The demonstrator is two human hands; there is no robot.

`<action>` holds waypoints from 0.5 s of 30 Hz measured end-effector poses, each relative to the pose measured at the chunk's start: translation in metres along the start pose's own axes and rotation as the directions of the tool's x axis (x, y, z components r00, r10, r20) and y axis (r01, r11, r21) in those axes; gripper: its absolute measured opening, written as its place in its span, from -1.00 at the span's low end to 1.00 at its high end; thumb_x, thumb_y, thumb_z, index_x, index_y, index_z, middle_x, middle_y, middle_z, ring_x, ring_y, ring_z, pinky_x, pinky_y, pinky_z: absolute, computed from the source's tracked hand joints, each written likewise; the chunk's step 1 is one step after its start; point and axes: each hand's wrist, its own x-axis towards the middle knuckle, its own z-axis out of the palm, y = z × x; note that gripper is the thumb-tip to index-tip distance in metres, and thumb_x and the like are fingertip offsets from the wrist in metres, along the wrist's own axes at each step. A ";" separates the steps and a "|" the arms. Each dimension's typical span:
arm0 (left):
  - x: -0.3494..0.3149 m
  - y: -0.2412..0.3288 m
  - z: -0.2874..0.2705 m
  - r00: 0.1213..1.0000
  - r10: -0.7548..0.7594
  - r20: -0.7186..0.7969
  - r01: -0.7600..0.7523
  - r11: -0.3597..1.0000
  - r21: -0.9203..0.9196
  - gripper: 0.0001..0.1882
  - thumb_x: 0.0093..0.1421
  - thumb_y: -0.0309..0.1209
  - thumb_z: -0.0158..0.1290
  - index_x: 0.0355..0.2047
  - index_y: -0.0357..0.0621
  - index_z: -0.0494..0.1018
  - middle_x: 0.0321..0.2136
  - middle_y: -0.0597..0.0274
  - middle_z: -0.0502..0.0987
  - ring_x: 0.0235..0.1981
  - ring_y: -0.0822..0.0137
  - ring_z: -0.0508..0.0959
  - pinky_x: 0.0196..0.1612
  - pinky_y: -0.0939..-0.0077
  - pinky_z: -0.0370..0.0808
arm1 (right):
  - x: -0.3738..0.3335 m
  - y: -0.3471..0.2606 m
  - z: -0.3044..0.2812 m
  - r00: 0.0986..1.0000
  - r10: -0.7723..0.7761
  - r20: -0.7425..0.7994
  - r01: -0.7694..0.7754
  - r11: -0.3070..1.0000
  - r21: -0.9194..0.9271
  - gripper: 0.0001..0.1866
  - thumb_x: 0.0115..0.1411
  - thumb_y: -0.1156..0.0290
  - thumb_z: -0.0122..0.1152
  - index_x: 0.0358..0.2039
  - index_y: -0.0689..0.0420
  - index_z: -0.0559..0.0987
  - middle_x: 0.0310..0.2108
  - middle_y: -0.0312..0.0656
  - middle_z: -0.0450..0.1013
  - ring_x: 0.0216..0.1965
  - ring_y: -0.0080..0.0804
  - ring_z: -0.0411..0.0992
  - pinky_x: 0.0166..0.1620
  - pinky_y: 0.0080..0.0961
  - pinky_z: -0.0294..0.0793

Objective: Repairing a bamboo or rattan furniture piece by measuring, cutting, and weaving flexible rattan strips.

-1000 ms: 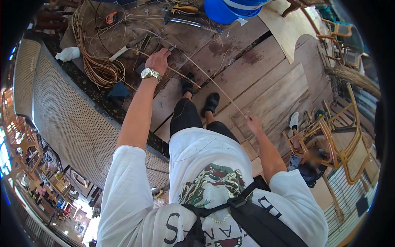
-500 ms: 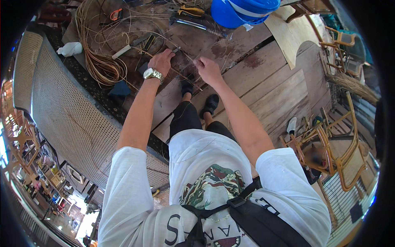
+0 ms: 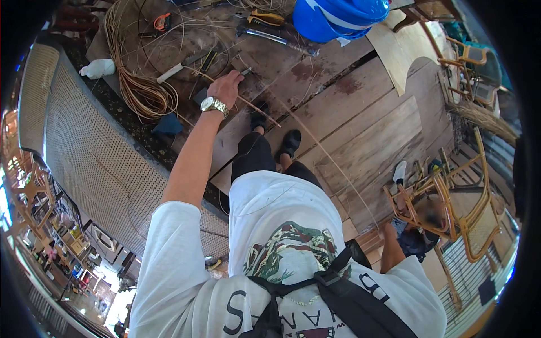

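My left hand (image 3: 225, 89), with a metal watch at the wrist, is closed over the plank surface. A small metal tip (image 3: 246, 71) sticks out past its fingers; the rest of that tool is hidden in the hand. From near this tip a thin cane strand (image 3: 321, 147) runs taut, down and to the right, to my right hand (image 3: 387, 230). My right hand is drawn back beside my body, its closed fingers on the strand's far end. A thin stick (image 3: 259, 112) passes beneath my left hand; I cannot tell whether the hand touches it.
Coiled cane strands (image 3: 138, 96), a white bottle (image 3: 98, 69), a hammer (image 3: 265, 36), pliers (image 3: 266, 18) and a blue bucket (image 3: 338, 19) lie or stand around. A woven cane panel (image 3: 96, 135) spans the left. Chair frames (image 3: 470, 225) and a person's foot (image 3: 400, 172) are at right.
My right hand has swept from beside the left hand down and right to my side, stretching the strand out. My left hand has stayed nearly in place, slightly lower.
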 end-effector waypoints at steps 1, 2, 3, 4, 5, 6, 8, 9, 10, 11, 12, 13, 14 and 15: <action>0.003 0.000 0.001 1.000 0.012 -0.017 -0.012 1.000 -0.014 -0.71 0.33 -0.10 -0.10 -0.13 0.06 0.46 -0.26 -0.01 0.61 -0.18 -0.14 0.56 -0.16 0.01 0.50 | -0.002 -0.006 -0.010 1.000 0.001 0.000 -0.001 1.000 0.006 -0.65 0.18 0.26 0.16 -0.09 0.17 0.64 -0.04 0.04 0.54 0.01 -0.01 0.51 0.02 -0.14 0.51; -0.001 -0.002 -0.001 1.000 0.009 -0.015 -0.009 1.000 -0.012 -0.71 0.33 -0.10 -0.10 -0.13 0.06 0.46 -0.26 -0.01 0.61 -0.18 -0.14 0.56 -0.16 0.01 0.50 | -0.021 -0.025 -0.038 1.000 0.008 0.013 -0.008 0.999 0.031 -0.64 0.18 0.28 0.15 -0.07 0.19 0.62 -0.01 0.04 0.51 0.03 -0.01 0.50 0.03 -0.15 0.50; -0.002 -0.001 -0.002 1.000 0.001 0.004 -0.001 1.000 0.007 -0.71 0.33 -0.10 -0.10 -0.13 0.05 0.46 -0.26 -0.03 0.61 -0.18 -0.14 0.56 -0.16 0.00 0.50 | -0.035 -0.033 -0.049 0.999 0.020 0.030 -0.022 0.998 0.060 -0.63 0.19 0.29 0.13 -0.05 0.21 0.59 0.03 0.04 0.49 0.05 -0.01 0.48 0.05 -0.16 0.48; 0.003 0.003 -0.004 1.000 -0.001 0.012 0.001 1.000 0.028 -0.70 0.33 -0.09 -0.10 -0.13 0.04 0.46 -0.27 -0.05 0.60 -0.18 -0.14 0.57 -0.16 0.00 0.50 | -0.037 -0.025 -0.037 0.999 0.021 0.026 -0.023 0.997 0.070 -0.63 0.19 0.29 0.13 -0.05 0.21 0.59 0.03 0.04 0.49 0.05 -0.01 0.48 0.05 -0.16 0.48; 0.002 0.005 -0.008 1.000 0.004 0.005 -0.004 0.999 0.033 -0.70 0.33 -0.09 -0.10 -0.13 0.04 0.46 -0.27 -0.05 0.60 -0.18 -0.14 0.57 -0.16 0.00 0.50 | -0.043 -0.005 -0.006 0.987 -0.060 -0.146 0.082 0.985 0.152 -0.68 0.23 0.31 0.07 -0.06 0.17 0.57 -0.02 0.04 0.51 0.03 -0.01 0.49 0.01 -0.15 0.50; 0.005 0.006 -0.011 1.000 0.008 0.028 -0.009 0.999 0.045 -0.70 0.33 -0.10 -0.10 -0.13 0.02 0.46 -0.27 -0.06 0.60 -0.19 -0.15 0.57 -0.16 0.00 0.50 | -0.045 0.018 0.030 0.938 -0.121 -0.325 0.199 0.956 0.216 -0.73 0.28 0.33 0.00 -0.07 0.13 0.54 -0.07 0.04 0.53 0.00 -0.01 0.50 -0.02 -0.14 0.52; 0.001 0.006 -0.004 0.998 0.019 0.064 -0.019 1.000 0.014 -0.70 0.33 -0.10 -0.10 -0.13 0.00 0.45 -0.28 -0.07 0.60 -0.19 -0.15 0.57 -0.17 0.00 0.50 | -0.007 0.157 0.185 0.970 0.179 -0.161 -0.132 0.954 0.270 -0.68 0.18 0.32 0.13 -0.08 0.12 0.62 -0.02 0.03 0.52 0.03 -0.01 0.49 0.10 -0.16 0.43; 0.003 0.005 -0.007 0.999 0.031 0.040 -0.032 0.999 0.034 -0.70 0.34 -0.11 -0.11 -0.14 -0.01 0.45 -0.29 -0.07 0.60 -0.19 -0.16 0.57 -0.17 -0.01 0.50 | -0.026 0.190 0.220 0.996 0.075 -0.039 -0.073 0.996 0.058 -0.67 0.15 0.33 0.18 -0.07 0.10 0.63 -0.01 0.03 0.51 0.05 -0.05 0.48 0.11 -0.16 0.43; 0.005 0.005 -0.009 0.999 0.043 0.016 -0.044 0.998 0.054 -0.70 0.34 -0.12 -0.11 -0.15 -0.02 0.45 -0.29 -0.07 0.61 -0.20 -0.16 0.57 -0.17 -0.01 0.50 | -0.034 0.221 0.241 0.984 0.142 0.106 -0.153 0.983 0.101 -0.63 0.16 0.31 0.20 -0.02 0.11 0.60 0.02 0.02 0.50 0.08 -0.08 0.46 0.11 -0.19 0.43; 0.005 0.004 -0.008 0.998 0.016 0.063 -0.021 0.997 0.079 -0.69 0.35 -0.12 -0.11 -0.12 -0.03 0.46 -0.24 -0.07 0.60 -0.16 -0.14 0.56 -0.16 -0.01 0.49 | -0.026 0.219 0.238 0.983 0.153 0.103 -0.163 0.981 0.100 -0.63 0.16 0.31 0.20 -0.02 0.11 0.60 0.02 0.02 0.50 0.08 -0.08 0.46 0.11 -0.19 0.43; 0.001 -0.007 0.001 0.998 0.010 0.066 -0.014 0.998 0.064 -0.69 0.35 -0.12 -0.11 -0.12 -0.03 0.46 -0.24 -0.07 0.60 -0.16 -0.14 0.56 -0.16 -0.01 0.49 | -0.014 0.221 0.239 0.912 0.288 0.291 -0.318 0.946 0.063 -0.60 0.16 0.30 0.19 0.02 0.12 0.56 0.03 0.04 0.49 0.09 -0.08 0.45 0.10 -0.20 0.44; -0.002 -0.019 0.014 0.997 0.070 -0.018 -0.070 0.997 0.012 -0.66 0.34 -0.10 -0.10 -0.10 -0.04 0.46 -0.20 -0.06 0.58 -0.13 -0.13 0.55 -0.15 -0.01 0.49 | -0.005 0.219 0.240 0.792 0.397 0.463 -0.452 0.892 0.008 -0.57 0.17 0.29 0.19 0.05 0.13 0.53 0.04 0.05 0.48 0.10 -0.08 0.44 0.09 -0.21 0.44; 0.004 -0.013 0.014 0.981 0.161 -0.109 -0.163 0.987 -0.008 -0.63 0.32 -0.07 -0.08 -0.07 -0.05 0.46 -0.16 -0.05 0.56 -0.11 -0.12 0.54 -0.14 -0.01 0.49 | 0.005 0.187 0.253 0.980 0.185 0.071 -0.197 0.939 0.281 -0.51 0.16 0.29 0.19 0.10 0.17 0.47 0.04 0.07 0.47 0.10 -0.03 0.43 0.10 -0.20 0.43; -0.011 -0.017 0.005 0.982 0.140 -0.128 -0.140 0.990 0.011 -0.63 0.32 -0.07 -0.08 -0.07 -0.05 0.46 -0.16 -0.05 0.56 -0.11 -0.12 0.54 -0.14 -0.01 0.49 | 0.021 0.142 0.217 0.924 -0.027 -0.381 0.249 0.798 0.548 -0.60 0.18 0.21 0.11 -0.03 0.16 0.57 -0.10 0.23 0.48 -0.12 0.17 0.49 -0.05 -0.08 0.45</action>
